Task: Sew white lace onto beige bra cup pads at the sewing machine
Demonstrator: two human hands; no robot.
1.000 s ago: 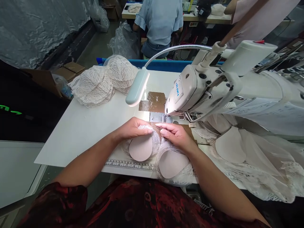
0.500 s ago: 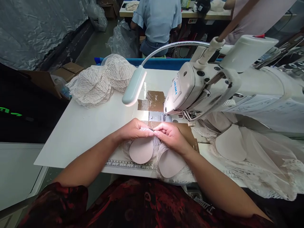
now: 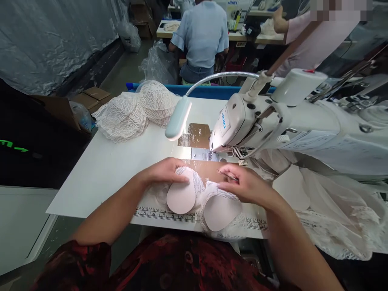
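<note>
A white lace bra with two smooth cups point(image 3: 181, 196) lies at the table's front edge, over a printed ruler strip. My left hand point(image 3: 169, 171) grips the upper edge of the left cup, thumb on its inner face and fingers behind. Over the right cup point(image 3: 222, 214), my right hand point(image 3: 242, 182) is closed round small metal thread snips point(image 3: 228, 175), their thin points toward the left. Its fingertips are close to the lace top of that cup; whether they touch it I cannot tell. Just beyond stands the sewing machine point(image 3: 235, 117), its needle area lit.
A lamp point(image 3: 178, 117) on a bendable neck hangs over the white table point(image 3: 121, 169). Stacked lace cups point(image 3: 124, 117) sit at the back left. More lace pieces point(image 3: 330, 214) lie at the right. Two people work beyond, one in a blue shirt point(image 3: 203, 34).
My hands have moved apart: the right one went rightward with the snips, away from the left. The left hand still holds the bra cup. The view has tilted up slightly.
</note>
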